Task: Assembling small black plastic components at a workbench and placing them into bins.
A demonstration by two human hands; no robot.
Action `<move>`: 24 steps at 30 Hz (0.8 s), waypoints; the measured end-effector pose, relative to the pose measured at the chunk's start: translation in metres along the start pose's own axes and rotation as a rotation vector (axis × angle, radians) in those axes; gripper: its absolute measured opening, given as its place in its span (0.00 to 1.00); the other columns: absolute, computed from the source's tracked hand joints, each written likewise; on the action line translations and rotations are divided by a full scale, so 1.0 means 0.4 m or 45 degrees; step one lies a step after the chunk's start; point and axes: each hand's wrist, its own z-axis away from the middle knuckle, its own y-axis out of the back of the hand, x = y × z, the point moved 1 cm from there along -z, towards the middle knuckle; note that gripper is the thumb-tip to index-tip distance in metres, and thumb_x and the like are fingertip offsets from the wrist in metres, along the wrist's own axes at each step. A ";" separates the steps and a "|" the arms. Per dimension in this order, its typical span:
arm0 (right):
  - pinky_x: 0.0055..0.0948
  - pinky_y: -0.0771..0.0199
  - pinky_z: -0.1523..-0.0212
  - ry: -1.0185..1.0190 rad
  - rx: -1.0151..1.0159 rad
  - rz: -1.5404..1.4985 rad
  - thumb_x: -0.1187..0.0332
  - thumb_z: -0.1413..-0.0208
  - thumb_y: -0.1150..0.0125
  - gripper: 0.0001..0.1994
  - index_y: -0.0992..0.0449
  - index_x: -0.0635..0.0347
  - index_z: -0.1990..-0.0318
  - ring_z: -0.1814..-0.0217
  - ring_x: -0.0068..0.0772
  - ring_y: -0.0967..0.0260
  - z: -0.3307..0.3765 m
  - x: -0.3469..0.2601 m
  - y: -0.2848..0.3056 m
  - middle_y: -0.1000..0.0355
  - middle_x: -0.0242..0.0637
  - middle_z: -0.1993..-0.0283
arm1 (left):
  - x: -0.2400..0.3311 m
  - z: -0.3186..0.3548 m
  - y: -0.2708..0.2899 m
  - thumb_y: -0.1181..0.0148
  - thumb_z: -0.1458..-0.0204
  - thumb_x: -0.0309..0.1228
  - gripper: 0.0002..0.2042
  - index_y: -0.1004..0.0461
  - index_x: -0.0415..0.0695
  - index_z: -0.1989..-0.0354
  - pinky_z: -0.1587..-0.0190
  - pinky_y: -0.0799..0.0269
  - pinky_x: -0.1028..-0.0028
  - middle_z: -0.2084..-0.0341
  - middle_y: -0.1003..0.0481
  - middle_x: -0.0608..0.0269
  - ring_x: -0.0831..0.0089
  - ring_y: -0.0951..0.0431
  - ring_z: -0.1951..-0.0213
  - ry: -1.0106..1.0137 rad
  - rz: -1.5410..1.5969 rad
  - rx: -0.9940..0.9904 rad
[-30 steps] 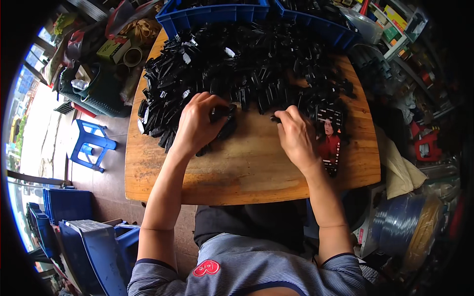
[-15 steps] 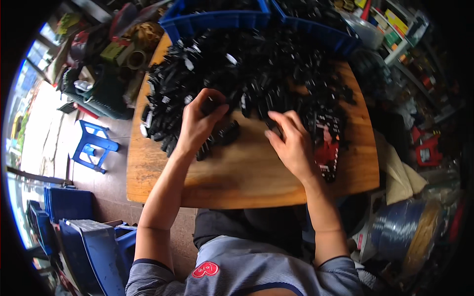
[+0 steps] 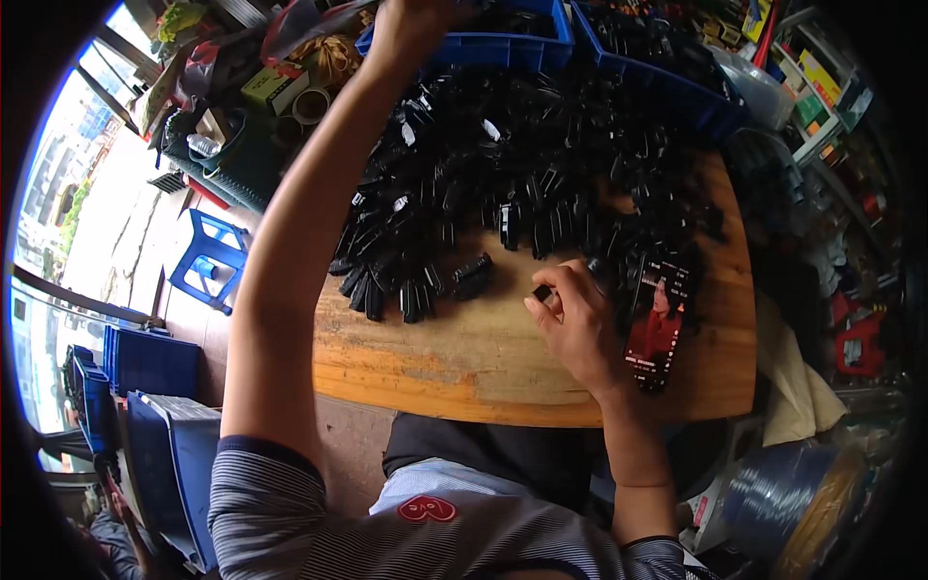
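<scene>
- The right hand (image 3: 574,317) pinched 1 small black piece (image 3: 541,293) over the wooden desk (image 3: 435,372), near a lit phone (image 3: 653,324).
- The left hand (image 3: 413,31) hung by a blue crate (image 3: 507,52), its grip too blurred to tell.
- Black parts (image 3: 522,126) lay heaped before the crate.

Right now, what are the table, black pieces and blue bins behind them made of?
The table looks like worn, lightly glossy wood; grain shows. The black pieces seem smooth, hard plastic from their shiny edges, though coated metal is possible. The blue bins look like moulded plastic: even colour, soft sheen.
</scene>
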 end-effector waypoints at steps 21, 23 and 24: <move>0.20 0.27 0.63 -0.401 -0.160 -1.201 0.72 0.45 0.44 0.10 0.31 0.65 0.57 0.65 0.20 0.29 -0.004 -0.023 -0.028 0.30 0.32 0.64 | 0.332 0.580 -0.055 0.38 0.61 0.20 0.22 0.32 0.40 0.53 0.67 0.29 0.73 0.65 0.31 0.59 0.66 0.26 0.67 0.472 -0.022 -0.613; 0.19 0.27 0.63 -0.452 -0.143 -1.476 0.72 0.45 0.43 0.09 0.30 0.64 0.58 0.66 0.19 0.30 -0.005 -0.020 -0.027 0.31 0.31 0.66 | 0.334 0.587 -0.057 0.36 0.60 0.22 0.17 0.28 0.38 0.59 0.70 0.31 0.77 0.66 0.31 0.62 0.74 0.27 0.71 0.630 0.100 -0.650; 0.19 0.27 0.63 -0.455 -0.140 -1.475 0.72 0.45 0.43 0.09 0.30 0.64 0.58 0.66 0.19 0.30 -0.005 -0.020 -0.029 0.31 0.31 0.66 | 0.326 0.604 -0.057 0.36 0.60 0.22 0.17 0.28 0.38 0.59 0.71 0.32 0.77 0.65 0.31 0.61 0.76 0.28 0.72 0.663 0.121 -0.682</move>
